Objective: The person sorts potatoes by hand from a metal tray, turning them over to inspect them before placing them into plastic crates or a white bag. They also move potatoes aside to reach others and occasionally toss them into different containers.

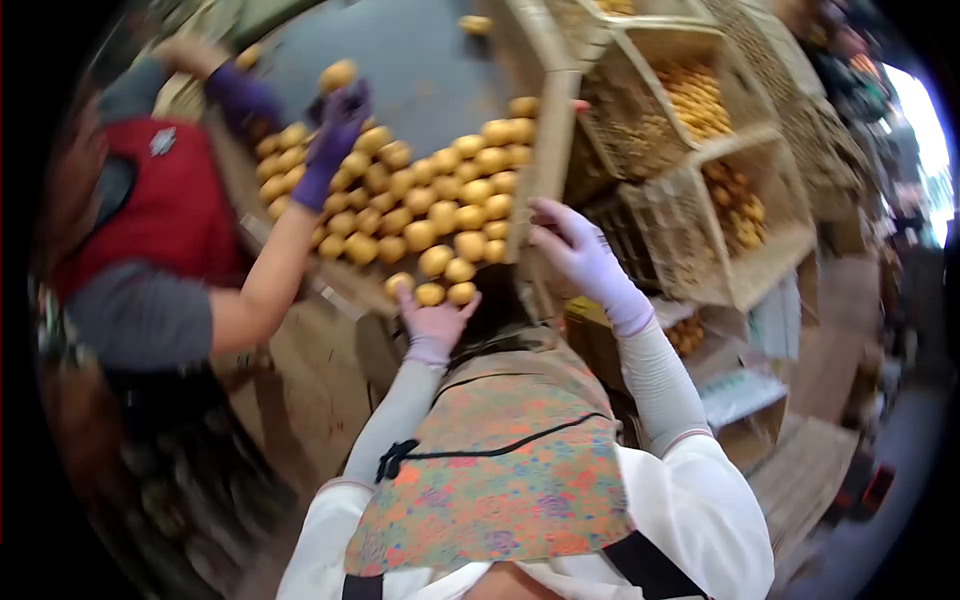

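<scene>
Round, yellow-brown produce (418,236) crowds just beyond the left hand (435,322), fingers spread wide against it! Right hand (582,252), lilac-gloved, fingers loosely parted; far left, a red vest (185,205), white logo (162,140) too blurred to read.

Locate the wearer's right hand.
In the head view, right of centre, the right hand is at the wooden rail, between the round yellow produce and the crates.

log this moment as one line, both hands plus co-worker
left hand: at front yellow produce | right hand: beside wooden rim, nothing visibly held | co-worker's gloved hand: raised near one piece
</scene>
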A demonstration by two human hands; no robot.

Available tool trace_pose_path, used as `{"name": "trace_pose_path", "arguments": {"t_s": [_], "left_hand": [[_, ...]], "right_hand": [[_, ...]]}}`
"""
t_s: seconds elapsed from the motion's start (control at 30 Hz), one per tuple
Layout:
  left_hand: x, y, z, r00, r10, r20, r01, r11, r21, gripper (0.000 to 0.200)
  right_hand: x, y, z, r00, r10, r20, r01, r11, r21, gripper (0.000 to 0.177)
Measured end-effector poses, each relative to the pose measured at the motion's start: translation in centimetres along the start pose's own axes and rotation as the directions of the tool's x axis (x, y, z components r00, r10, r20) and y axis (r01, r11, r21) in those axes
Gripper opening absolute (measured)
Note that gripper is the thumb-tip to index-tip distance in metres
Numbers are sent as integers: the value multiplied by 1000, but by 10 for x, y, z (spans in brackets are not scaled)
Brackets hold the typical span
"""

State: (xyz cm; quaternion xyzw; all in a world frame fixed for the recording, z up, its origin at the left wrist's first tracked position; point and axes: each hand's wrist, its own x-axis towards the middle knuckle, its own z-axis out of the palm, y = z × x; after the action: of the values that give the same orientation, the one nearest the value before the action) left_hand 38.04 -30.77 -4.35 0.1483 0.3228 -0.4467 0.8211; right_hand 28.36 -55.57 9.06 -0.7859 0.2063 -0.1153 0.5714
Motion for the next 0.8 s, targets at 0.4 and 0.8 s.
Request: {"name": "trace_pose_path", "arguments": {"t_s": [0.4,0.8], "left_hand": [[7,13,-17,977,62,-202,-16,974,225,57],[24,38,42,993,-114,-13,112,991,-75,94]], "right_hand": [[16,29,135,950,-163,264,310,541,-782,67],[116,10,134,943,136,303,164,603,-780,55]]}}
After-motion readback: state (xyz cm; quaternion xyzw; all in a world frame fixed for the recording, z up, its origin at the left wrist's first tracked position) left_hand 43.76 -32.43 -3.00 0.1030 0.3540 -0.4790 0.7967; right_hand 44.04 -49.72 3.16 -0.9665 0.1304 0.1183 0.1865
